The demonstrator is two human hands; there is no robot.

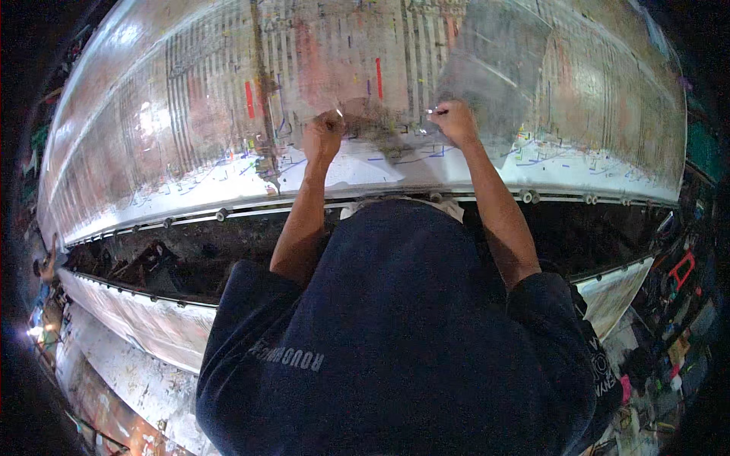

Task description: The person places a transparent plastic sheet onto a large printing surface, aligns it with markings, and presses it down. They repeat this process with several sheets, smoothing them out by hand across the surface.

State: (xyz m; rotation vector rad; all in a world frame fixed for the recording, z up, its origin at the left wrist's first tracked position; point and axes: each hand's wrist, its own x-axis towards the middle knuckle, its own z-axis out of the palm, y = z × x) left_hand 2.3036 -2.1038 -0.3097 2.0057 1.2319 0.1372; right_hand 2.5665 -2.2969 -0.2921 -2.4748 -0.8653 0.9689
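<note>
Both my arms reach out over a long, paint-stained table (pixel 213 114). My left hand (pixel 323 135) is closed in a pinch above the table, with a small bright glint at its fingertips. To its right, my right hand (pixel 455 123) is also pinched, a small shiny spot showing at the fingertips. What either hand holds is too small to make out. Between and below the hands lie a brownish-grey patch and a pale patch; whether these are a thin sheet or shadow, I cannot tell. A darker grey rectangular area (pixel 498 72) spreads beyond my right hand.
Red strips (pixel 379 78) and short coloured marks dot the tabletop. A metal rail (pixel 304 204) with small knobs runs along its near edge. Behind me stands a second long table (pixel 144 323). Another person (pixel 49 277) is at the far left. Assorted clutter (pixel 669 365) lies at the right.
</note>
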